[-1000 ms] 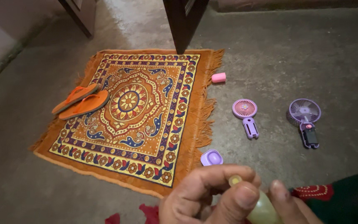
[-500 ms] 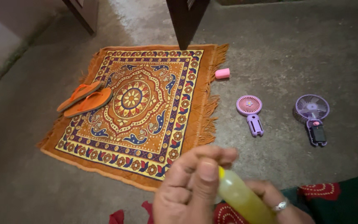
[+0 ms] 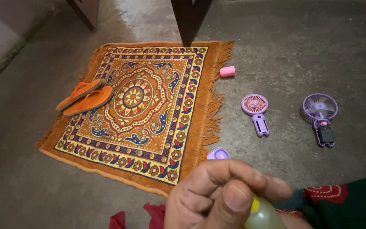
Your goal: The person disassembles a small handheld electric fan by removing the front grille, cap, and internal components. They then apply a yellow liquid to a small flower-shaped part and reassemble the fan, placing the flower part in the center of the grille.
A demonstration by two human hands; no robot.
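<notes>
While left hand [image 3: 217, 195] pinches yellow bottle [image 3: 261, 216] | right hidden | bare floor [image 3: 297, 51] beyond rug [image 3: 136, 106] fringe

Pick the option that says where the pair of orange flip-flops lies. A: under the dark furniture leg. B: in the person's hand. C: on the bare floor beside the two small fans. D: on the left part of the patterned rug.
D: the orange flip-flops lie side by side on the left part of the patterned rug, far from the fans.
</notes>
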